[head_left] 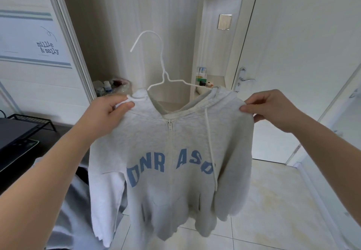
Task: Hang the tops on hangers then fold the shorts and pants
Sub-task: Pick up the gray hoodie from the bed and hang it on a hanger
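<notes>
Left hand (109, 106) pinches left shoulder of grey zip hoodie (168, 152), thumb on top, fingers curled under fabric. Right hand (273, 107) pinches right shoulder same way. Hoodie held up in mid-air over tiled floor (263, 201), zipped, blue letters across chest, drawstring hanging. White wire hanger (156, 70) sits inside neck, hook sticking up. Dark surface (23, 144) at left, white door (293, 54) behind.
</notes>
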### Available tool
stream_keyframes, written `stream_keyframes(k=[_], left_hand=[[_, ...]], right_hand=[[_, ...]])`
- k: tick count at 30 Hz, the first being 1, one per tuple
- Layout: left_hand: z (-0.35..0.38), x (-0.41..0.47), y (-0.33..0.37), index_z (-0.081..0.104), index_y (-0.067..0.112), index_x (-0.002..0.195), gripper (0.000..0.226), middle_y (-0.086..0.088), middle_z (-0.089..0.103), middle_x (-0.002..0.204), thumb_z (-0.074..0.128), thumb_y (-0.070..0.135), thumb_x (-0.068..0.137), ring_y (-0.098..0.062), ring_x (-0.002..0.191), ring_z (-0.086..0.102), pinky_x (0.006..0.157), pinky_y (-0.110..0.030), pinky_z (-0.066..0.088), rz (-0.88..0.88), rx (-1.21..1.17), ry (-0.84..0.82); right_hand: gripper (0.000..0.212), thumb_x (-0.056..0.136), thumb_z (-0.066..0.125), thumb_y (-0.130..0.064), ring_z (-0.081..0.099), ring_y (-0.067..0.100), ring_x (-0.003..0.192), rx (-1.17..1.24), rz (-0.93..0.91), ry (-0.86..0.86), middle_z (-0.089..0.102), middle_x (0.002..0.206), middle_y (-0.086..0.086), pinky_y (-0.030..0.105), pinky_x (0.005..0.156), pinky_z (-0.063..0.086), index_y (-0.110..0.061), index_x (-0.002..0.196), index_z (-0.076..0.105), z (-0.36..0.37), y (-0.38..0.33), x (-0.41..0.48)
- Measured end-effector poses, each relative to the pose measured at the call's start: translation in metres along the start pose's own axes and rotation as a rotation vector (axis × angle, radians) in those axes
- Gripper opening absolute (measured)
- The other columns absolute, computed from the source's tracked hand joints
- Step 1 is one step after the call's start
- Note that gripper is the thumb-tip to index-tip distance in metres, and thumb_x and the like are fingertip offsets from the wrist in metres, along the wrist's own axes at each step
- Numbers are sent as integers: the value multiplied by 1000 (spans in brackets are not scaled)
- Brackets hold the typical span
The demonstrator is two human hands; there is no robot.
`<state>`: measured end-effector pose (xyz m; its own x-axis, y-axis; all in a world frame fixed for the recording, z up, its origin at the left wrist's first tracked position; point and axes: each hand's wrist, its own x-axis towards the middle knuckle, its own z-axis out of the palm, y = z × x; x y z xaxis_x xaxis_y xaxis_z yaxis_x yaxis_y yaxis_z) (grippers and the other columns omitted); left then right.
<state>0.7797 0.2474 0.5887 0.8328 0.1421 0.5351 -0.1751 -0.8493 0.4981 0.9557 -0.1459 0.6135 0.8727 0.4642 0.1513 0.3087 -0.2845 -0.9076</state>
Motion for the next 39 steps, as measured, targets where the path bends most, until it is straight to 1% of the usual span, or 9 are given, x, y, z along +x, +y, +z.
stream_keyframes(k=[4, 9, 13, 16, 20, 24, 28, 35, 39], left_hand=[[-7, 5, -8, 43, 23, 64, 39, 3, 47, 63, 58, 30, 100, -7, 55, 44, 57, -27, 34, -5, 30, -18], [-4, 15, -2, 41, 27, 63, 42, 9, 49, 64, 57, 23, 101, -5, 60, 46, 56, -16, 31, 13, 69, 88], [-1, 20, 5, 57, 25, 73, 29, 14, 54, 72, 56, 18, 101, 0, 66, 49, 60, -11, 33, 11, -53, 241], [7, 28, 15, 71, 11, 92, 17, 8, 60, 80, 57, 16, 100, 2, 77, 53, 68, -9, 37, 38, -93, 231], [24, 41, 19, 75, 10, 102, 15, 2, 57, 82, 61, 9, 97, 8, 77, 51, 71, -5, 34, 22, -92, 184], [46, 56, 7, 76, 14, 106, 15, -10, 61, 88, 66, 13, 95, -1, 71, 49, 68, -12, 36, -66, -112, 162], [67, 83, -16, 74, 12, 110, 18, -8, 65, 103, 64, 16, 96, -20, 90, 55, 84, -31, 43, -208, -89, 126], [79, 140, -52, 70, 35, 101, 9, 23, 66, 99, 62, 36, 97, 7, 92, 60, 66, 0, 37, -235, -219, -13], [72, 178, -68, 71, 37, 97, 9, 24, 69, 95, 61, 36, 97, 11, 88, 59, 68, -4, 39, -159, -326, -151]], right_hand=[[6, 81, 72, 2, 68, 21, 68, 58, -22, -113, 72, 74, 12, 27, 64, 60, -2, 76, 73, -10, -20, 6], [9, 77, 72, -11, 63, 15, 70, 215, -214, -128, 69, 74, 3, 21, 68, 54, -16, 70, 76, -6, -44, -3], [15, 79, 69, -23, 64, 17, 104, 151, -282, -140, 70, 105, 3, 24, 93, 48, -14, 91, 73, -4, -36, -24], [25, 89, 65, -29, 62, 12, 84, -23, -197, -125, 72, 93, 5, 24, 76, 48, -20, 111, 62, 6, -28, -24], [19, 99, 60, -29, 50, 5, 66, -299, -194, -162, 54, 68, -14, 15, 59, 38, -22, 82, 62, 18, -20, -18], [16, 94, 58, -22, 68, 14, 94, 24, 11, -308, 73, 102, -3, 29, 82, 53, -27, 96, 73, 32, -10, -9], [27, 77, 56, -26, 72, 10, 90, 223, 78, -113, 75, 101, -1, 32, 78, 50, -27, 94, 77, 59, -9, 15], [36, 95, 56, -18, 73, 6, 82, 401, 149, 50, 77, 93, -14, 19, 61, 55, -45, 84, 78, 114, -12, 76], [19, 91, 65, -20, 73, 22, 98, 503, 180, 137, 76, 108, -2, 31, 75, 58, -30, 100, 79, 139, -35, 123]])
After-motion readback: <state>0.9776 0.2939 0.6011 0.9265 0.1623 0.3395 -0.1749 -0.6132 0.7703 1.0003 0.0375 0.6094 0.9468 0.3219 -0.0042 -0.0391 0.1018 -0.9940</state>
